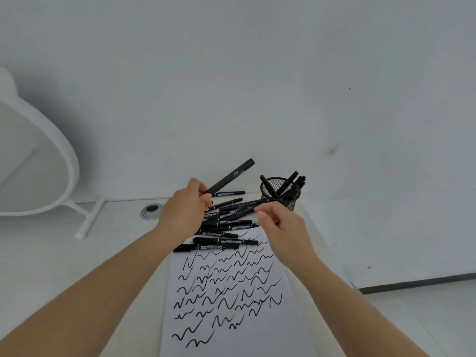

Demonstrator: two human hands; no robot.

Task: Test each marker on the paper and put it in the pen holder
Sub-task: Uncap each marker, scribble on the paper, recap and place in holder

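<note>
Pinching a black marker [230, 177] at its lower end, the left hand [185, 211] holds it tilted toward one o'clock above the pile of markers [224, 222]. That grip is closed on the barrel. The right hand [281, 228] hovers just right of the pile, fingers loosely curled, seemingly holding nothing, though its fingertips are hard to read. A black mesh pen holder [279, 193] stands at two o'clock from the pile, several markers upright inside. Toward six o'clock lies the paper [231, 292], covered in black squiggles, on the white desk [123, 243]. A round white chair [33, 161] sits at nine o'clock.
</note>
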